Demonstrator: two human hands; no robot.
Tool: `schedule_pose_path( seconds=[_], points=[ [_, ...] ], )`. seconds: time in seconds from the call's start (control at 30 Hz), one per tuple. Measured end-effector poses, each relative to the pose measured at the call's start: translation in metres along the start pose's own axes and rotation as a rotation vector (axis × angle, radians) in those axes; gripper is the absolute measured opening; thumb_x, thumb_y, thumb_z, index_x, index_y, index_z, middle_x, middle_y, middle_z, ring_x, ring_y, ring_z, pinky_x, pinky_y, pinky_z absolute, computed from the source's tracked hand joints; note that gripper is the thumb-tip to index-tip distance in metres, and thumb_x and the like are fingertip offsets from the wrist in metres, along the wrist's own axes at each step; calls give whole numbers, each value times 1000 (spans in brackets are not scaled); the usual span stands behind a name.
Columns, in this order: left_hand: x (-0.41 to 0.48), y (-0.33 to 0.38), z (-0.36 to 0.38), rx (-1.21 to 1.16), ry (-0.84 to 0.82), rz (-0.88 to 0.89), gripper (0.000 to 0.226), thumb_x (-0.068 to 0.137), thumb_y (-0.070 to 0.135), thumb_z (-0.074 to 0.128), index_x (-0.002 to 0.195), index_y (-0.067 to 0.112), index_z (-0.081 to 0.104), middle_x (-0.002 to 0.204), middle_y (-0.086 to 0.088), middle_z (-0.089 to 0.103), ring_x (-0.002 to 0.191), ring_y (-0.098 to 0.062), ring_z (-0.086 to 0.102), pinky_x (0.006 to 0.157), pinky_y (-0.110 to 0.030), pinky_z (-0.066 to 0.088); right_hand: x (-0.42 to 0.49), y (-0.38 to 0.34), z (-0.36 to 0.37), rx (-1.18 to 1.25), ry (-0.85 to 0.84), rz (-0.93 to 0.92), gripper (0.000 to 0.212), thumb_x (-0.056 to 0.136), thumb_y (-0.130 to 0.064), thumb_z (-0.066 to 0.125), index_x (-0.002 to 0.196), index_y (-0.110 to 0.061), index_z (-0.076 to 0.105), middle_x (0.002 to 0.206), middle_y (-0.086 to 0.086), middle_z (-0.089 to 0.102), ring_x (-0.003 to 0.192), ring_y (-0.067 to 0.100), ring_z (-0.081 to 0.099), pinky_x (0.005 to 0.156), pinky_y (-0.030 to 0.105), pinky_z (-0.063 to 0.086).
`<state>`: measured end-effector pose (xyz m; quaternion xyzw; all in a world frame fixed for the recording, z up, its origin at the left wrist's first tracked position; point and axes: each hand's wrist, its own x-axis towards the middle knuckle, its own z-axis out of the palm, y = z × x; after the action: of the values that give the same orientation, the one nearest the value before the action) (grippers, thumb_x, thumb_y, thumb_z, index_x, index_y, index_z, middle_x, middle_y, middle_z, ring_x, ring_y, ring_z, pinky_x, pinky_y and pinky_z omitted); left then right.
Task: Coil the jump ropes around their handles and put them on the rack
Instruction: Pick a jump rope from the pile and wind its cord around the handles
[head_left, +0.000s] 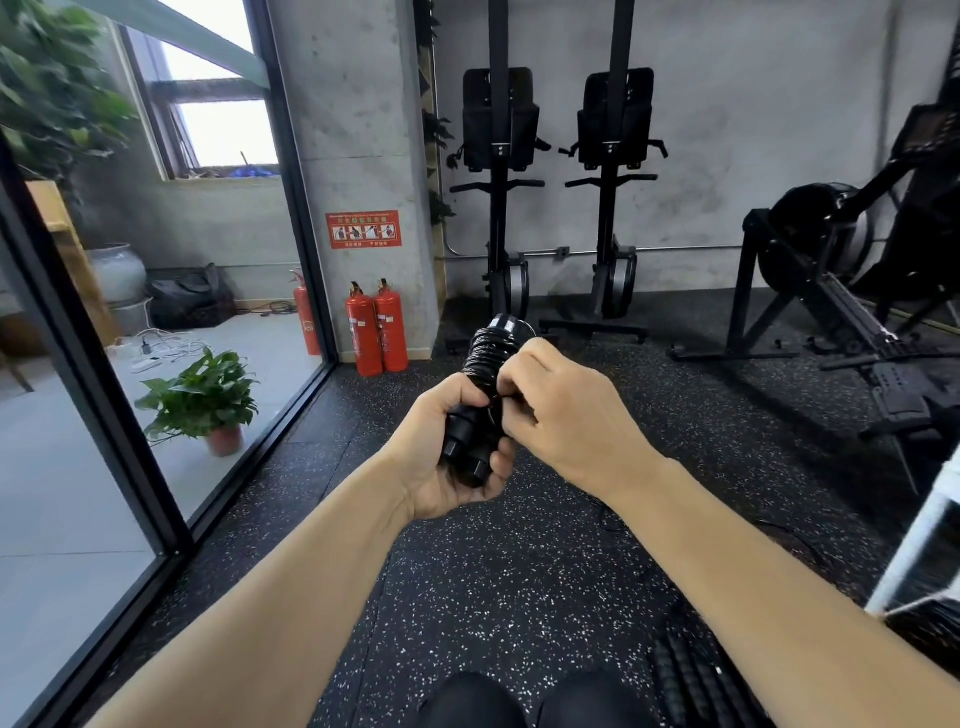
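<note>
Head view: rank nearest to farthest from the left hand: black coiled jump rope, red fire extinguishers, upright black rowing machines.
1. Black coiled jump rope, gripped in the left hand.
2. Red fire extinguishers, left, by the pillar.
3. Upright black rowing machines, against the far wall.

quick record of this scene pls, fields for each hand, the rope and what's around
left hand: grips the jump rope handles at their lower end
right hand: pinches the rope at the coil
rope: coiled round the handles' upper part
floor: black speckled rubber
nearby: two red fire extinguishers by the pillar, upright rowing machines at the wall
</note>
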<state>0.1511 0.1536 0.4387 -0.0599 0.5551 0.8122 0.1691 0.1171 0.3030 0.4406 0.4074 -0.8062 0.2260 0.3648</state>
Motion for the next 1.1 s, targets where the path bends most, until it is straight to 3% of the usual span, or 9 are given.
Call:
schedule_pose_path(
  seconds=[0.3, 0.47, 0.6, 0.77, 0.87, 0.93, 1.0, 1.1],
  points=[
    [4, 4, 10, 19, -14, 8, 28, 68, 35, 58, 80, 10, 62, 68, -6, 54, 52, -15, 48, 55, -24, 40, -5, 5, -3, 26, 124, 112, 21, 84, -28, 45, 87, -11, 58, 79, 0, 62, 56, 26, 57, 52, 39, 50],
    [7, 4, 21, -23, -8, 79, 25, 65, 34, 60, 63, 12, 70, 64, -5, 55, 49, -14, 47, 53, -22, 40, -8, 6, -1, 144, 252, 305, 8, 84, -12, 61, 92, -8, 61, 78, 2, 66, 69, 25, 63, 63, 44, 53],
    [8, 6, 20, -45, -25, 72, 26, 65, 34, 60, 70, 10, 69, 66, -5, 54, 50, -14, 47, 52, -22, 40, -3, 9, -5, 129, 200, 305, 8, 86, -14, 63, 93, -11, 63, 78, 0, 68, 72, 23, 64, 66, 44, 53],
    [6, 9, 14, -29, -33, 16, 38, 67, 39, 59, 73, 4, 71, 70, -6, 58, 55, -15, 50, 51, -22, 44, 4, 14, -14, 143, 82, 332, 5, 85, -30, 68, 89, -27, 66, 74, -9, 69, 74, 15, 66, 69, 41, 53],
    [6, 9, 12, -22, -25, -15, 56, 69, 44, 61, 103, 0, 63, 78, -11, 64, 55, -16, 54, 49, -22, 47, 5, 22, -14, 316, 135, 444, 6, 86, -34, 62, 87, -31, 67, 73, -13, 70, 71, 10, 68, 71, 44, 56],
    [7, 9, 10, -30, -2, -16, 64, 68, 46, 64, 111, 0, 60, 83, -14, 67, 54, -17, 57, 48, -22, 49, 4, 29, -12, 450, 182, 572, 9, 87, -29, 61, 82, -29, 68, 70, -11, 71, 68, 7, 70, 72, 47, 57],
    [9, 8, 9, -35, 20, -14, 66, 67, 48, 66, 112, -1, 61, 83, -13, 66, 55, -18, 59, 48, -23, 49, 2, 32, -11, 516, 120, 695, 7, 88, -28, 64, 84, -27, 69, 74, -8, 72, 71, 7, 70, 76, 45, 57],
    [13, 5, 12, -23, 43, -11, 66, 71, 53, 67, 110, 0, 63, 79, -9, 65, 57, -18, 60, 48, -23, 50, 1, 29, -10, 806, -72, 890, 15, 87, -33, 68, 93, -19, 70, 88, -1, 74, 82, 12, 68, 77, 30, 51]
  ],
)
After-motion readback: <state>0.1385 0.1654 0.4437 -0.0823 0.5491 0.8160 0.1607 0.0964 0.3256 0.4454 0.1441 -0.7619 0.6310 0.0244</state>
